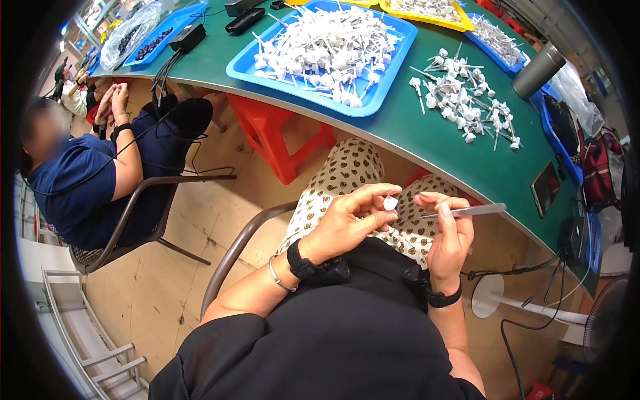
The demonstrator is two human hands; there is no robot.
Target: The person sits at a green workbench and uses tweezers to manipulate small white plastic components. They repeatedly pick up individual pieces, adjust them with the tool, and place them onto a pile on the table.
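Both hands meet above a seated person's patterned trousers point(337, 180), a small white part point(391, 203) between them, pinched in the thumb and fingertips of the left hand point(363, 212). The right hand point(451, 233), just beside it, grips metal tweezers point(480, 210), tips toward the part. Beyond, loose white pieces point(460, 97) lie on the green tabletop point(440, 143), near a heaped blue tray point(400, 63).

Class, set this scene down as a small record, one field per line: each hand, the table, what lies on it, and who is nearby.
Left hand: pinches a small white piece
Right hand: holds metal tweezers
Table: green
Blue tray: heaped with stemmed white parts
Loose pile: similar parts, right of the tray
Nearby: seated co-worker, left
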